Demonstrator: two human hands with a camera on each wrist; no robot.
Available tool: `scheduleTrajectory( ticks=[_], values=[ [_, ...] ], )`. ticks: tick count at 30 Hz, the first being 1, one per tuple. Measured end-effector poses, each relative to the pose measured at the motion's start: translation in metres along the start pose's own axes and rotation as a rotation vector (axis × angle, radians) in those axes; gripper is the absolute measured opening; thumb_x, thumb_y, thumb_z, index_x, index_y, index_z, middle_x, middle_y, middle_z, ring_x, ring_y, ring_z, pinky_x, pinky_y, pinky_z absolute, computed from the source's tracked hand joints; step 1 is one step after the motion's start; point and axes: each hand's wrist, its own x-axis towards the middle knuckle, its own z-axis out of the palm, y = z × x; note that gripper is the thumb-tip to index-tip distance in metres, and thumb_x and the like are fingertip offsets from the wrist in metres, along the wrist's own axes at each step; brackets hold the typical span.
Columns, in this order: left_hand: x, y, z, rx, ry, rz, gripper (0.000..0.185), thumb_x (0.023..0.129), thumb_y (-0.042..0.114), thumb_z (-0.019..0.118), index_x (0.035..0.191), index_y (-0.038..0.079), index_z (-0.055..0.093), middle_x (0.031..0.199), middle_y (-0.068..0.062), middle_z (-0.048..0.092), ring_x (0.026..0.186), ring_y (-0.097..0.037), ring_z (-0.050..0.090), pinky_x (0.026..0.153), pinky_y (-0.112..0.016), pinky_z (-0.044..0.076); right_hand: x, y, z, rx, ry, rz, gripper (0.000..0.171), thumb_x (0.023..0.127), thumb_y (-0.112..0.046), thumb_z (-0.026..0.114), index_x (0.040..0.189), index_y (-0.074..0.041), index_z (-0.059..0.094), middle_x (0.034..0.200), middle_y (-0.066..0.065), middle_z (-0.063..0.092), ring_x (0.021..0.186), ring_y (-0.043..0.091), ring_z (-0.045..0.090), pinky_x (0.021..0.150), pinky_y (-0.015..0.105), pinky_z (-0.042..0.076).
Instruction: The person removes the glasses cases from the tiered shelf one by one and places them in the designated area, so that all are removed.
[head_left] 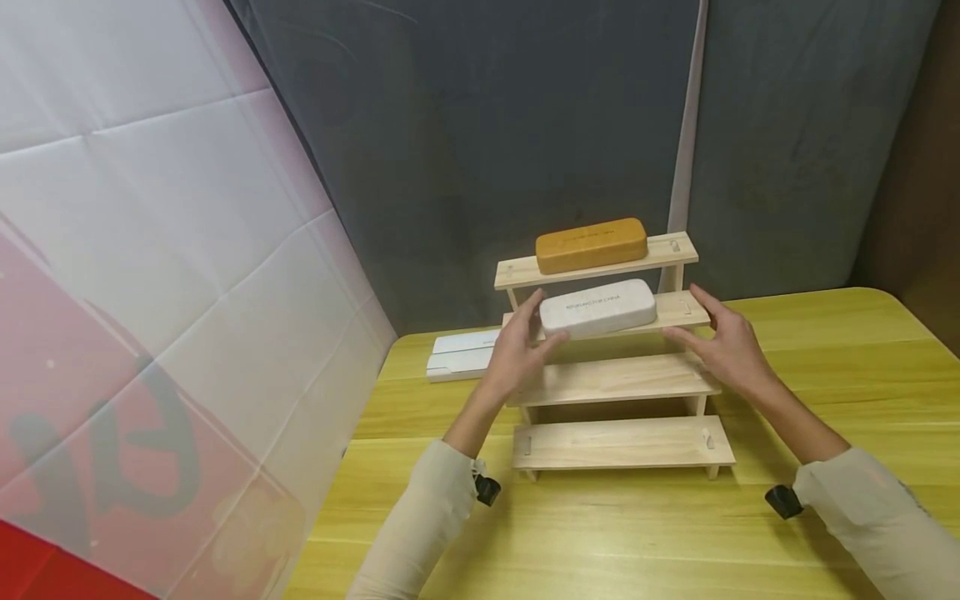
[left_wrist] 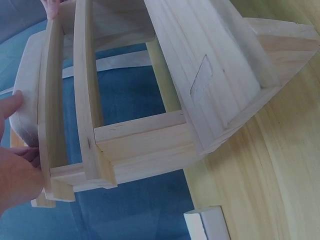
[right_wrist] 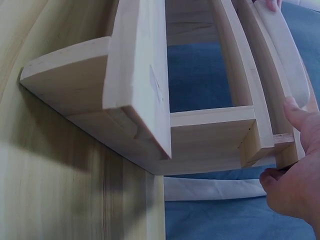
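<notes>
On the rack [head_left: 678, 311], left hand [head_left: 520, 354] and right hand [head_left: 726, 346], fingers spread, flank a white case [head_left: 597, 307]; a nudge could topple it.

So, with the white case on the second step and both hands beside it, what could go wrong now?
1. The white case seems to overhang the front edge of its narrow step; a nudge from the left hand might tip it off.
2. The right hand is at the wooden rack; a push could shake the orange case on top.
</notes>
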Motion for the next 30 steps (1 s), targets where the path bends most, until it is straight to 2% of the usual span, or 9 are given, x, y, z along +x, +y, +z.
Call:
scheduleTrajectory(
  ticks=[3,6,8,10,16,23,30],
  values=[
    [0.001,0.0,0.0,-0.018,-0.006,0.001,0.082,0.101,0.031,0.075,0.167,0.007,0.032,0.167,-0.012,0.041,0.151,-0.027,0.044,0.123,-0.034,0.036,0.0,-0.001,0.0,0.006,-0.003,0.006,0.089,0.101,-0.034,0.077,0.167,-0.001,0.027,0.166,0.03,0.034,0.119,0.038,0.046,0.086,0.029,0.037],
    [0.001,-0.001,0.0,-0.018,-0.003,0.004,0.081,0.101,0.03,0.076,0.166,0.008,0.033,0.166,-0.013,0.042,0.151,-0.026,0.044,0.123,-0.032,0.036,0.002,-0.001,0.0,0.025,-0.01,0.01,0.09,0.1,-0.032,0.078,0.167,-0.001,0.026,0.167,0.03,0.031,0.134,0.043,0.046,0.099,0.046,0.046],
    [0.001,-0.001,0.0,-0.015,-0.001,0.004,0.082,0.101,0.03,0.077,0.166,0.007,0.033,0.166,-0.014,0.042,0.151,-0.027,0.044,0.123,-0.032,0.036,0.003,-0.001,-0.001,0.042,-0.019,0.016,0.091,0.1,-0.031,0.079,0.167,0.0,0.025,0.167,0.03,0.03,0.145,0.048,0.04,0.108,0.062,0.044],
    [0.001,-0.001,0.0,-0.012,-0.002,0.002,0.083,0.1,0.03,0.077,0.166,0.006,0.033,0.166,-0.014,0.041,0.151,-0.027,0.043,0.123,-0.033,0.037,0.004,-0.001,-0.001,0.062,-0.03,0.023,0.093,0.099,-0.03,0.08,0.167,0.0,0.025,0.168,0.03,0.028,0.151,0.052,0.031,0.115,0.069,0.036],
    [0.002,-0.002,-0.001,-0.003,-0.011,0.003,0.084,0.1,0.03,0.077,0.166,0.006,0.032,0.167,-0.011,0.041,0.151,-0.025,0.044,0.123,-0.032,0.036,0.008,0.0,-0.005,0.102,-0.064,0.052,0.098,0.096,-0.032,0.083,0.168,-0.002,0.025,0.17,0.028,0.027,0.154,0.051,0.026,0.119,0.068,0.031],
    [0.002,-0.002,0.0,-0.019,-0.014,0.005,0.082,0.099,0.027,0.078,0.165,0.005,0.034,0.166,-0.014,0.043,0.15,-0.026,0.045,0.122,-0.031,0.038,0.014,0.002,-0.008,0.121,-0.103,0.051,0.097,0.095,-0.028,0.084,0.167,-0.001,0.025,0.169,0.026,0.029,0.155,0.049,0.027,0.117,0.067,0.035],
    [0.001,-0.002,-0.002,-0.002,-0.02,0.014,0.085,0.099,0.03,0.078,0.167,0.006,0.031,0.167,-0.01,0.042,0.151,-0.025,0.043,0.123,-0.031,0.036,0.014,0.001,-0.009,0.128,-0.103,0.061,0.096,0.095,-0.029,0.084,0.167,-0.001,0.026,0.169,0.025,0.03,0.155,0.048,0.028,0.117,0.066,0.036]
  ],
)
